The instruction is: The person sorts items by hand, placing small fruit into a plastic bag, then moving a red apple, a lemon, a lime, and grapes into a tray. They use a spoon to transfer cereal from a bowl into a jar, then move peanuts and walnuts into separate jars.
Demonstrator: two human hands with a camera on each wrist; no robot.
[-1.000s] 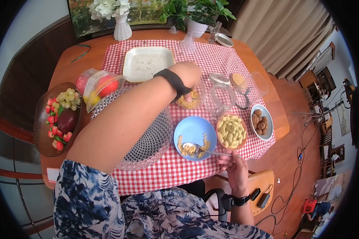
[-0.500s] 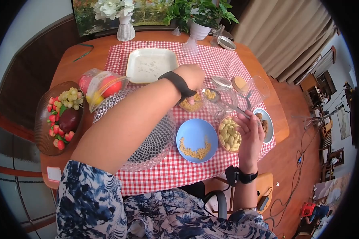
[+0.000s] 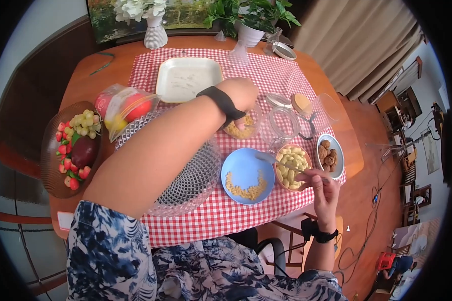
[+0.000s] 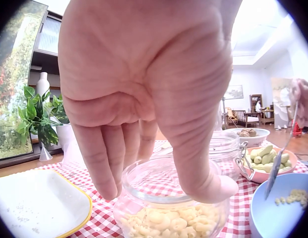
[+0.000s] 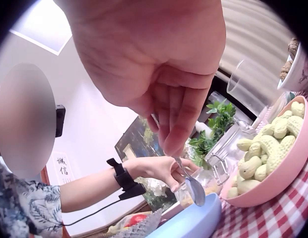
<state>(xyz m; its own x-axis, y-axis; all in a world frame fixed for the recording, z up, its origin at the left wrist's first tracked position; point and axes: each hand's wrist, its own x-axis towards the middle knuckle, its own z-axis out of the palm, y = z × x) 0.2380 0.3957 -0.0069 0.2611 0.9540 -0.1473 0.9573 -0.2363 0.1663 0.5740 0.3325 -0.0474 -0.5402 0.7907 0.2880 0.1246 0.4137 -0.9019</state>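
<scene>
My left hand (image 3: 240,95) grips a clear glass jar (image 4: 218,220) of macaroni (image 4: 169,223), thumb on one side of its rim and fingers on the other. Between the fingers and thumb of my right hand (image 3: 322,191) is a metal spoon (image 5: 195,192). Its handle slants over a pink bowl (image 5: 280,186) of peanuts (image 3: 291,163), and its head overlaps the right rim of a blue bowl (image 3: 243,163). No pasta shows on the spoon. Small pasta pieces (image 3: 248,191) lie in a curve along the blue bowl's near side.
An open clip-top jar (image 3: 282,125) stands behind the peanuts, with a bowl of walnuts (image 3: 327,156) to the right. A textured glass bowl (image 3: 186,175) sits under my left forearm. Beyond are a white tray (image 3: 188,80) and, at left, a fruit dish (image 3: 50,150).
The spoon rose from the blue bowl with pasta, passed toward the macaroni jar, and is back by the blue bowl with no pasta visible. The left hand stays at the jar.
</scene>
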